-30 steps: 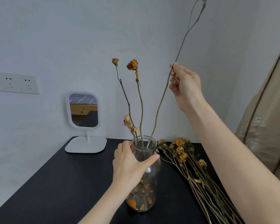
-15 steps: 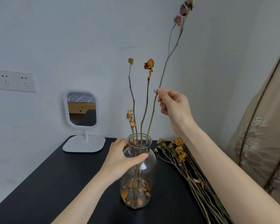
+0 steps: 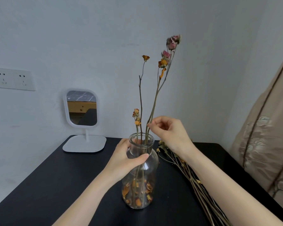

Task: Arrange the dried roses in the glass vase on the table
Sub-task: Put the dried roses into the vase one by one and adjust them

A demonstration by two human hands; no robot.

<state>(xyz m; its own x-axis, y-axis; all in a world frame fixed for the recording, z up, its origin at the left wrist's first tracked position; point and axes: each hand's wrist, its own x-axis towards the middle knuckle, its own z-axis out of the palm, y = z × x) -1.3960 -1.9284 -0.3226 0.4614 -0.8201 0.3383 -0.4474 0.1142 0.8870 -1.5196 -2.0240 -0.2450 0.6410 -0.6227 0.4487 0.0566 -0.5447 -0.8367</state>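
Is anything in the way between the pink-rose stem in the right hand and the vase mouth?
Nothing visible. The stem, pinched by the right hand, already runs through the mouth of the vase. The left hand grips the neck from outside, and the other stems stand beside it in the opening.

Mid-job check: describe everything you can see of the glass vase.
The glass vase is clear and bottle-shaped: wide round body, sloped shoulders, short neck, thick rim. It stands upright on the black table. Loose orange petals lie at its bottom. Thin dried rose stems stand in it, rising through the mouth. The left hand grips its neck and shoulder, thumb across the front. The right hand pinches the pink-budded stem above the rim, clear of the glass.
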